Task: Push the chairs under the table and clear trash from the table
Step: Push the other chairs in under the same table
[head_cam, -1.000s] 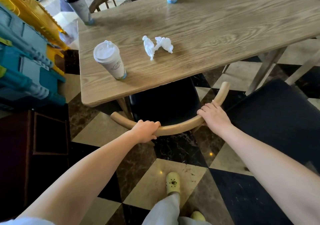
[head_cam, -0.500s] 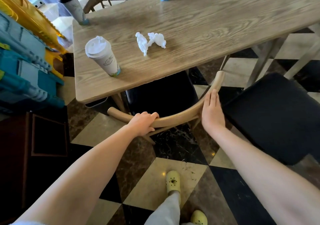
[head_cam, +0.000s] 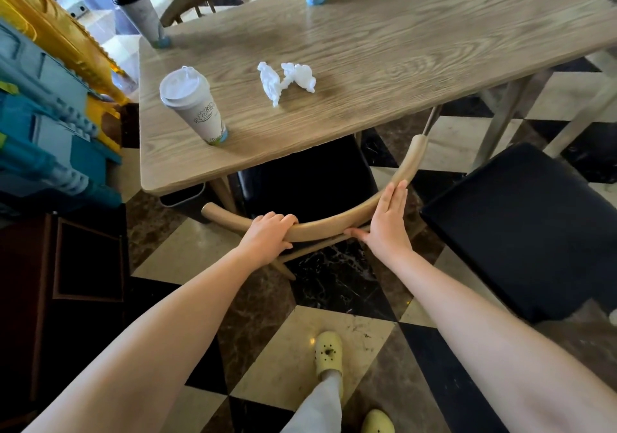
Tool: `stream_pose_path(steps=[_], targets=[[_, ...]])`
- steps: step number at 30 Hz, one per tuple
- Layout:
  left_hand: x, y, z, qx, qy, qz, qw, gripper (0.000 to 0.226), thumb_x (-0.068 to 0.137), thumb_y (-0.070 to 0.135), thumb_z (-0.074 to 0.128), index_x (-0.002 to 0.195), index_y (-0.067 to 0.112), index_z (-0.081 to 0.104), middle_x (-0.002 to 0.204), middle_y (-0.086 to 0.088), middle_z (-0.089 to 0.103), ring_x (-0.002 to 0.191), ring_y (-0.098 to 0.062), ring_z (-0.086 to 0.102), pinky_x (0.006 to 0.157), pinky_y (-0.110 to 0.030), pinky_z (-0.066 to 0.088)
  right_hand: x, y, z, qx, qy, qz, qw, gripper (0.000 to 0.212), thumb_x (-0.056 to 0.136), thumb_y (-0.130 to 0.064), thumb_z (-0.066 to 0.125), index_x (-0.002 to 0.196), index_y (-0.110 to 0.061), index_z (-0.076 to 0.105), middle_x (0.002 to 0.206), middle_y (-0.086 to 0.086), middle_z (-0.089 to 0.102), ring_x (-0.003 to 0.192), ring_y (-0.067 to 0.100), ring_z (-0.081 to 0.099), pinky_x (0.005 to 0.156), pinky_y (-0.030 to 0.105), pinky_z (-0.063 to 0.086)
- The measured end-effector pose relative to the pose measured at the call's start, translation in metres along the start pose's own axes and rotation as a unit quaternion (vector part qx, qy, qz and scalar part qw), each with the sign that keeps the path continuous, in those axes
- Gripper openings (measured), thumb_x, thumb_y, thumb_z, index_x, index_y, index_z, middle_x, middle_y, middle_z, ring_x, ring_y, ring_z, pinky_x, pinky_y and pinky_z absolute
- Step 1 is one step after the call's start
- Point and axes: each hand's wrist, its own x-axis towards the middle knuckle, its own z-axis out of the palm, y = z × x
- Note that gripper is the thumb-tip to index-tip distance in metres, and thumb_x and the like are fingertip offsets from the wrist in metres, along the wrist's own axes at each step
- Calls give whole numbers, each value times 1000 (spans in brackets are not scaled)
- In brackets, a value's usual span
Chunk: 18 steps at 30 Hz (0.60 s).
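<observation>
Under the table's (head_cam: 384,41) near edge, toward six o'clock, the chair (head_cam: 329,225) sits with its seat mostly tucked in, so the pushing step looks nearly done. The left hand (head_cam: 268,234) curls over the back rail; the right hand (head_cam: 387,222) presses it flat, fingers straight. Next, probably, comes the second chair (head_cam: 521,232) at three o'clock, then the crumpled tissues (head_cam: 287,80) and the lidded cup (head_cam: 193,105).

Left hand (head_cam: 267,236) curled in a grip; right hand (head_cam: 387,227) flat with straight fingers (head_cam: 399,198)
</observation>
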Motion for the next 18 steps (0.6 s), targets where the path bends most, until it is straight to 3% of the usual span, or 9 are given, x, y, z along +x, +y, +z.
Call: stream_pose_path(steps=[3,6,11,14,18], targets=[[6,7,-7,-10,-40,-40,998,46,86,28,66,129,19,50,119,-4,60,117,-23,50,100,-38,39,-2,2,-4,-11,5,-5,1000,122,79,-48,70,149,0,-17,157,25,-21,148,39,-11,122,45,9],[7,26,-15,13,-68,-84,994,41,89,27,62,126,14,51,119,-9,59,116,-28,51,100,-40,39,-6,8,-17,-22,-19,-8,1000,110,84,-41,68,152,-6,-12,160,20,-17,150,35,0,121,43,21],[-3,79,-14,12,-60,-103,993,59,94,21,50,146,10,24,143,-14,38,134,-36,33,114,-58,17,-12,24,-52,-20,-129,20,991,89,92,-41,58,154,-17,0,163,12,-6,150,29,5,118,43,23],[-11,113,-17,-7,-53,-114,992,70,95,20,49,151,12,8,158,-15,15,144,-37,15,117,-55,15,-30,40,-66,-35,-165,31,985,83,92,-44,57,155,-20,7,163,10,0,151,28,5,118,43,21],[-19,156,-33,-23,-49,-99,994,65,96,19,48,151,12,14,159,-14,11,147,-34,9,118,-48,18,-65,67,-90,-61,-176,54,981,81,92,-43,57,154,-17,12,163,10,5,150,28,9,120,43,23]])
